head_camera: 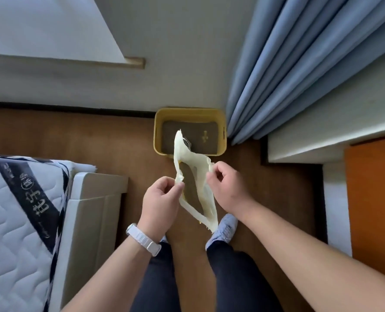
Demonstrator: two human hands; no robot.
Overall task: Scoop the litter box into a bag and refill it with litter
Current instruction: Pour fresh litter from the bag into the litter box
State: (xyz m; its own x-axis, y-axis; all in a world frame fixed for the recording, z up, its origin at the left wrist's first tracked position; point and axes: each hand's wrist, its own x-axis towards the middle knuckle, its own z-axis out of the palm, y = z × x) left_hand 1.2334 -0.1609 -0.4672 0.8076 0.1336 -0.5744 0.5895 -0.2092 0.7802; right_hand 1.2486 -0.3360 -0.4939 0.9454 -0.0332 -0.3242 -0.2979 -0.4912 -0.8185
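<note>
Floor [96,136] lies open between mattress [11,210] and curtain [288,64], yellow litter box [157,131] against the wall [175,75]; left hand [162,203] and right hand [227,185] each pinch the plastic bag [182,152]

- Home bedroom.
- Quilted mattress [13,221] on pale bed frame [90,210], lower left of the frame.
- Long blue curtains [299,64], upper right.
- Yellow litter box [158,134] on brown floor [74,136] against the wall, centre.
- Orange wooden panel [374,199], right edge.
</note>
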